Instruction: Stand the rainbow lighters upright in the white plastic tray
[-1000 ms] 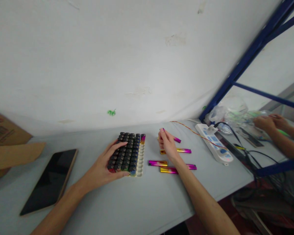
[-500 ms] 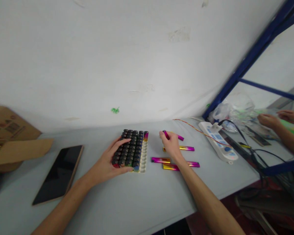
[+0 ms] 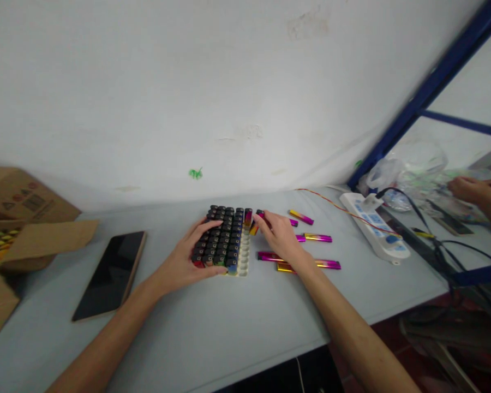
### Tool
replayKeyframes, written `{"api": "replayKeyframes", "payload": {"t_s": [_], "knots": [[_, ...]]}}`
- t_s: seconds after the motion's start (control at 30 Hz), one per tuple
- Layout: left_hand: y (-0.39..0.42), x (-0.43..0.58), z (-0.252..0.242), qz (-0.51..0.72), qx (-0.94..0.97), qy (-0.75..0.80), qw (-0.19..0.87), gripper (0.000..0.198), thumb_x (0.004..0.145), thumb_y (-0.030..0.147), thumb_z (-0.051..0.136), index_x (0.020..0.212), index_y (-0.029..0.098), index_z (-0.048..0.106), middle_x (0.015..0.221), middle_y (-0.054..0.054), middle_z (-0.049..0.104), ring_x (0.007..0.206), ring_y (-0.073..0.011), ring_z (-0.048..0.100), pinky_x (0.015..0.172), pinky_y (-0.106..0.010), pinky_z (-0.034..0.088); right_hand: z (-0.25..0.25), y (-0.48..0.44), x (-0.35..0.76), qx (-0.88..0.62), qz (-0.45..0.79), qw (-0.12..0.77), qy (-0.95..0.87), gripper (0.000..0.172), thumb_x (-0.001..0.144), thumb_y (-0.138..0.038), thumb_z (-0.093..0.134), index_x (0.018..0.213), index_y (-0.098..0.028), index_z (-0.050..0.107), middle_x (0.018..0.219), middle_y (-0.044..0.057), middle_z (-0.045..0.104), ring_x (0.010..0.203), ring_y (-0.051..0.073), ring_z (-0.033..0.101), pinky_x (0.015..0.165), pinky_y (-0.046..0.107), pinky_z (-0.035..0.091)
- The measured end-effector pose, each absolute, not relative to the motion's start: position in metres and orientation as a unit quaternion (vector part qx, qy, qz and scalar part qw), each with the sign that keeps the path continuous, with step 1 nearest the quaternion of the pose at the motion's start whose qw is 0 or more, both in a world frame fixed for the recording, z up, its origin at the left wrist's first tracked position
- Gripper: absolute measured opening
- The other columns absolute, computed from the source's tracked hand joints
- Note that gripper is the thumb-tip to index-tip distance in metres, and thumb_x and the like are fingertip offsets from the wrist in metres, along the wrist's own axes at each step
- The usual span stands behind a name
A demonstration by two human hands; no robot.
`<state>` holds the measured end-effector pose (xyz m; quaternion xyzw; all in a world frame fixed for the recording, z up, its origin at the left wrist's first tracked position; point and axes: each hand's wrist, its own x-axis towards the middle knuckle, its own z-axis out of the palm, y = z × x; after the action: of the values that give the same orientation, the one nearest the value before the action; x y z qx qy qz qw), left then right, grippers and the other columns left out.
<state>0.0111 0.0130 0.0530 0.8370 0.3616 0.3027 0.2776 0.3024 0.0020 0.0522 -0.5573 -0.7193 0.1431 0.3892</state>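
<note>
On the table stands a white slotted tray [image 3: 243, 262], packed with upright black-topped lighters [image 3: 221, 234]. My left hand [image 3: 196, 251] wraps round the tray's left side, its thumb along the near edge and its fingers over the lighters. Between the fingertips of my right hand [image 3: 279, 232] is a purple-and-gold lighter [image 3: 254, 226], tilted beside the tray's right column. One purple lighter [image 3: 248, 216] stands in the far slot of that column; the slots nearer me are bare. Several more shiny lighters [image 3: 318, 238] lie flat to the right, some partly hidden by my right hand and forearm.
A dark tablet-like device [image 3: 110, 273] lies at the left, near an open cardboard box [image 3: 28, 196]. On the right are a white power strip [image 3: 374, 226], cables and a blue metal frame [image 3: 417, 103]. Another person's hands [image 3: 474, 191] show beyond the frame.
My right hand has brought the lighter left from over the loose ones to the tray's right column. My left hand keeps its hold on the tray. The view has shifted slightly.
</note>
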Motion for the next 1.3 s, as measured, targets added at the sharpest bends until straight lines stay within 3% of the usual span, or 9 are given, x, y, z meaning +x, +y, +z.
{"api": "replayKeyframes", "payload": {"t_s": [0.13, 0.37, 0.5, 0.67, 0.83, 0.93, 1.1, 1.23, 1.3], "knots": [[0.014, 0.012, 0.055, 0.305, 0.842, 0.352, 0.273, 0.092, 0.079, 0.055, 0.093, 0.157, 0.032, 0.050, 0.169, -0.015, 0.046, 0.161, -0.0418, 0.041, 0.132, -0.062, 0.035, 0.045, 0.011, 0.303, -0.560, 0.141, 0.370, -0.727, 0.047, 0.114, -0.055, 0.045, 0.082, -0.023, 0.059, 0.079, 0.005, 0.071, 0.074, 0.020, 0.065, 0.072, 0.032, 0.043], [0.015, 0.013, 0.054, 0.303, 0.841, 0.350, 0.279, 0.092, 0.078, 0.053, 0.093, 0.157, 0.032, 0.048, 0.168, -0.015, 0.046, 0.160, -0.0417, 0.042, 0.132, -0.063, 0.034, 0.051, 0.015, 0.300, -0.566, 0.079, 0.252, -0.781, 0.033, 0.115, -0.044, 0.049, 0.103, -0.019, 0.067, 0.101, 0.012, 0.074, 0.087, 0.023, 0.069, 0.082, 0.034, 0.049], [0.016, 0.012, 0.054, 0.306, 0.840, 0.349, 0.279, 0.091, 0.080, 0.052, 0.092, 0.157, 0.032, 0.048, 0.167, -0.015, 0.047, 0.158, -0.0414, 0.044, 0.132, -0.065, 0.034, 0.058, 0.012, 0.297, -0.579, 0.060, 0.182, -0.792, 0.031, 0.114, -0.044, 0.053, 0.112, -0.018, 0.069, 0.103, 0.013, 0.074, 0.090, 0.024, 0.070, 0.084, 0.035, 0.050], [0.015, 0.013, 0.055, 0.312, 0.841, 0.345, 0.275, 0.090, 0.079, 0.052, 0.092, 0.157, 0.031, 0.050, 0.166, -0.015, 0.049, 0.158, -0.0408, 0.045, 0.132, -0.063, 0.036, 0.071, -0.011, 0.324, -0.558, 0.112, 0.219, -0.792, 0.028, 0.110, -0.045, 0.061, 0.108, -0.018, 0.071, 0.102, 0.010, 0.071, 0.093, 0.023, 0.068, 0.089, 0.036, 0.050], [0.014, 0.014, 0.055, 0.315, 0.840, 0.345, 0.276, 0.090, 0.079, 0.053, 0.092, 0.156, 0.033, 0.051, 0.165, -0.014, 0.050, 0.156, -0.0415, 0.048, 0.130, -0.062, 0.039, 0.073, -0.039, 0.348, -0.530, 0.150, 0.163, -0.819, 0.030, 0.094, -0.044, 0.084, 0.106, -0.019, 0.074, 0.115, 0.012, 0.067, 0.109, 0.028, 0.065, 0.098, 0.041, 0.052], [0.014, 0.014, 0.054, 0.313, 0.838, 0.351, 0.278, 0.092, 0.076, 0.053, 0.094, 0.155, 0.032, 0.052, 0.165, -0.014, 0.050, 0.156, -0.0420, 0.048, 0.130, -0.061, 0.039, 0.070, -0.041, 0.349, -0.512, 0.170, 0.132, -0.832, 0.024, 0.094, -0.039, 0.084, 0.098, -0.018, 0.073, 0.114, 0.013, 0.066, 0.108, 0.028, 0.064, 0.097, 0.041, 0.052], [0.013, 0.014, 0.055, 0.317, 0.833, 0.354, 0.282, 0.091, 0.077, 0.055, 0.093, 0.155, 0.030, 0.053, 0.166, -0.016, 0.049, 0.157, -0.0426, 0.047, 0.130, -0.060, 0.040, 0.078, -0.024, 0.347, -0.490, 0.273, 0.238, -0.793, 0.024, 0.103, -0.043, 0.071, 0.099, -0.023, 0.060, 0.091, 0.003, 0.069, 0.082, 0.020, 0.065, 0.078, 0.034, 0.052], [0.012, 0.013, 0.056, 0.307, 0.835, 0.354, 0.289, 0.091, 0.078, 0.052, 0.093, 0.156, 0.029, 0.051, 0.168, -0.018, 0.047, 0.158, -0.0427, 0.045, 0.129, -0.062, 0.039, 0.078, -0.010, 0.339, -0.443, 0.417, 0.376, -0.699, 0.037, 0.104, -0.060, 0.062, 0.113, -0.027, 0.047, 0.085, -0.004, 0.065, 0.072, 0.016, 0.069, 0.071, 0.032, 0.054], [0.012, 0.013, 0.055, 0.308, 0.835, 0.356, 0.285, 0.091, 0.079, 0.052, 0.093, 0.157, 0.030, 0.051, 0.168, -0.017, 0.047, 0.159, -0.0428, 0.045, 0.130, -0.063, 0.039, 0.070, -0.006, 0.333, -0.425, 0.460, 0.421, -0.656, 0.045, 0.102, -0.067, 0.060, 0.118, -0.030, 0.040, 0.086, -0.006, 0.063, 0.062, 0.013, 0.063, 0.062, 0.029, 0.051]]}}
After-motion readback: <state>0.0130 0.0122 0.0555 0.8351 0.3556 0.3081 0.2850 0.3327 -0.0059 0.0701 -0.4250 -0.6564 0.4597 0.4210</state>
